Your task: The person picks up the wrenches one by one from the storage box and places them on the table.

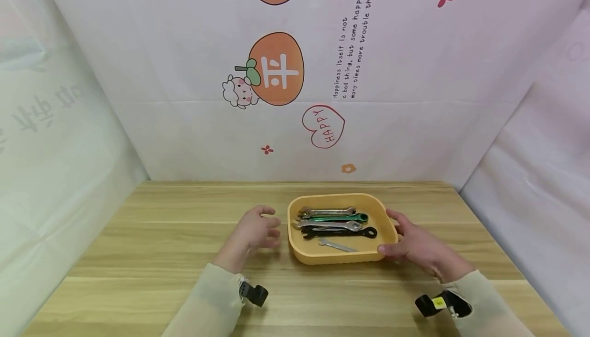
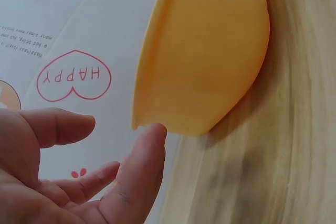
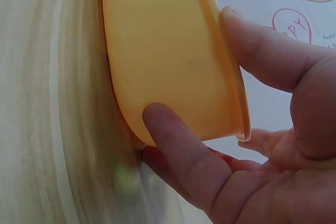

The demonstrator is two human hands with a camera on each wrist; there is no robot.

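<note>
A yellow plastic tray (image 1: 322, 258) sits on the table with several wrenches in it. Among them are a green wrench (image 1: 338, 218), a black wrench (image 1: 341, 233), a silver wrench (image 1: 334, 225) and a small silver wrench (image 1: 338, 246) lying apart near the front wall. My right hand (image 1: 417, 245) grips the tray's right end; in the right wrist view its thumb is at the rim and its fingers lie against the outer wall. My left hand (image 1: 258, 230) is just left of the tray, holding nothing, its fingers loosely bent and apart from the wall.
Under the tray is a wood-grain table (image 1: 138, 255), reaching out on both sides. A white printed cloth (image 1: 392, 137) hangs behind it, with more cloth at left and right. Each wrist wears a small black camera.
</note>
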